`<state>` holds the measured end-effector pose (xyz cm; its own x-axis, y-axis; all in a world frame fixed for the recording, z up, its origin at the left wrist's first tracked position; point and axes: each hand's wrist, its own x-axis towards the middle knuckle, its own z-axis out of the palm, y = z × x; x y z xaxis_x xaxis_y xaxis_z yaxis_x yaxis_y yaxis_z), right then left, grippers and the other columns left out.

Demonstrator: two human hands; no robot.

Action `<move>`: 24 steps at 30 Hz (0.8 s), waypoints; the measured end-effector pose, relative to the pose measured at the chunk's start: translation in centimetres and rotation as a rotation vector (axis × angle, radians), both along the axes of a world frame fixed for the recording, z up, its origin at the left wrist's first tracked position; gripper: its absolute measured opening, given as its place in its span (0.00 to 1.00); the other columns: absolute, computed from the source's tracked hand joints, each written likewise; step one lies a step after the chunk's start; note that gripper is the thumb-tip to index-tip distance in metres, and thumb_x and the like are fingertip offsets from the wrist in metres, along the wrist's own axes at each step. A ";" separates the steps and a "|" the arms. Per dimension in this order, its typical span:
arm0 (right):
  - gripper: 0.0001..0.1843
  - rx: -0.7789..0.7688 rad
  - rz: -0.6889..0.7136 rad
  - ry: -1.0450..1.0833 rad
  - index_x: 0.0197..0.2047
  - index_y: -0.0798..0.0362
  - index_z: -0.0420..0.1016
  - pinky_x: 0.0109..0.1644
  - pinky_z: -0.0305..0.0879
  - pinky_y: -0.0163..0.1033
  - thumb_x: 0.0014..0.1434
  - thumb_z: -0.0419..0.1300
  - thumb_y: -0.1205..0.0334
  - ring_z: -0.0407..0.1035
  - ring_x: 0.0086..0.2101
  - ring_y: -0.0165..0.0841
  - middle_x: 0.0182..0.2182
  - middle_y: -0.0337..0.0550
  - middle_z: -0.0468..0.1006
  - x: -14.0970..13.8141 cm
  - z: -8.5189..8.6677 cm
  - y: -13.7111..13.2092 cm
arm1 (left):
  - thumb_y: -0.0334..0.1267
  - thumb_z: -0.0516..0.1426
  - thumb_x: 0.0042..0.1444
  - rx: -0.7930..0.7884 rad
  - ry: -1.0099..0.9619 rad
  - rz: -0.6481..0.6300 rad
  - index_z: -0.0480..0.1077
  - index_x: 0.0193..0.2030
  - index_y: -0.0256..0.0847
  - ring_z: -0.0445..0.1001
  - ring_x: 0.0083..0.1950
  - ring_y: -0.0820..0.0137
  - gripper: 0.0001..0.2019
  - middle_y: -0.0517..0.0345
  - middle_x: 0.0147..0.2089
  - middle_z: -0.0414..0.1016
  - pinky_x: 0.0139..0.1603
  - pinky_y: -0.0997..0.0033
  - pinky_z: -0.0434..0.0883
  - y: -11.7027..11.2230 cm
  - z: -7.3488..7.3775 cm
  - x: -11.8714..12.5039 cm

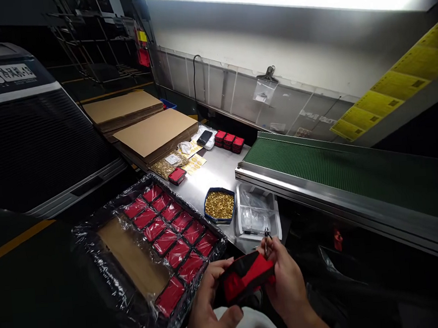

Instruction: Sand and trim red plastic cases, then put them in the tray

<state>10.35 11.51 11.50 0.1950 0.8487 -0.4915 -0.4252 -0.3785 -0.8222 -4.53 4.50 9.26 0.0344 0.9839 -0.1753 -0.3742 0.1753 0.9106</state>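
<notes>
My left hand [210, 296] is wrapped round the left side of a red and black block-shaped part [246, 275], tilted in front of my lap. My right hand [287, 280] is closed at the part's right end, with its fingers pinching a small, thin metal tool [267, 238] that looks like tweezers, tips pointing up. The fingers of this hand also seem to touch the part. Just beyond my hands stand a dark blue tray of small brass-coloured pieces [220, 205] and a white bin [277, 220] holding clear plastic bags.
A plastic-lined box [97, 259] at left holds rows of red parts [166, 241]. Behind lie cardboard sheets [156, 131], a bag of brass pieces [164, 166], a single red part [177, 176], a phone [204, 138] and stacked red parts [229, 141]. A green conveyor belt [318, 171] runs along the right.
</notes>
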 end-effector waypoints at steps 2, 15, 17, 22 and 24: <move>0.21 0.025 0.052 -0.023 0.34 0.52 0.70 0.25 0.62 0.34 0.59 0.57 0.40 0.62 0.22 0.28 0.23 0.35 0.69 0.2 0.2 0.1 | 0.62 0.63 0.48 -0.055 -0.018 -0.110 0.67 0.50 0.40 0.70 0.51 0.55 0.31 0.44 0.53 0.68 0.49 0.62 0.69 0.6 -0.4 -0.7; 0.19 0.122 0.110 -0.663 0.42 0.50 0.67 0.43 0.68 0.40 0.66 0.46 0.44 0.70 0.36 0.34 0.35 0.40 0.74 4.0 -6.8 -4.4 | 0.40 0.73 0.39 -0.262 -0.144 -0.749 0.59 0.65 0.44 0.70 0.56 0.55 0.46 0.48 0.54 0.70 0.59 0.53 0.65 5.8 -3.0 -1.9; 0.18 0.061 0.165 -0.935 0.41 0.51 0.69 0.42 0.69 0.42 0.65 0.48 0.46 0.70 0.35 0.36 0.34 0.42 0.73 7.0 -11.5 -4.9 | 0.37 0.73 0.36 -0.315 -0.163 -0.748 0.52 0.68 0.51 0.71 0.55 0.55 0.53 0.50 0.56 0.67 0.58 0.50 0.66 4.9 -4.1 -1.9; 0.15 0.064 0.360 -1.171 0.38 0.53 0.77 0.49 0.67 0.53 0.59 0.57 0.51 0.68 0.41 0.47 0.37 0.50 0.72 13.2 -20.6 -4.5 | 0.45 0.71 0.41 -0.379 -0.086 -0.643 0.58 0.64 0.53 0.72 0.54 0.55 0.44 0.53 0.54 0.64 0.58 0.52 0.66 1.5 -4.4 -0.6; 0.15 0.077 0.395 -1.172 0.40 0.53 0.78 0.52 0.64 0.56 0.57 0.58 0.53 0.66 0.44 0.50 0.39 0.53 0.71 14.3 -22.8 -3.6 | 0.52 0.67 0.47 -0.419 0.042 -0.501 0.62 0.61 0.50 0.70 0.54 0.56 0.36 0.53 0.52 0.68 0.57 0.56 0.64 0.0 -4.2 0.4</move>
